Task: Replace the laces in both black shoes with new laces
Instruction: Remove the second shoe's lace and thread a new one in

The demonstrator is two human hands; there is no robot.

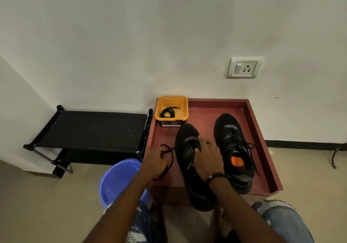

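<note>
Two black shoes stand on a dark red tray (259, 145). The left shoe (187, 160) has its heel hanging over the tray's front edge. My right hand (208, 154) lies across it, fingers curled on the tongue. My left hand (156, 160) grips a loose black lace (170, 152) just left of that shoe. The right shoe (234, 149) is laced, with an orange insole label showing. A coiled black lace (168, 112) lies in a yellow tub (171, 101) at the tray's back left corner.
A black fabric shoe rack (90, 130) stands against the wall on the left. A blue plastic basin (116, 180) sits on the floor under my left forearm. A wall socket (244, 67) is above the tray. My knees in jeans are at the bottom.
</note>
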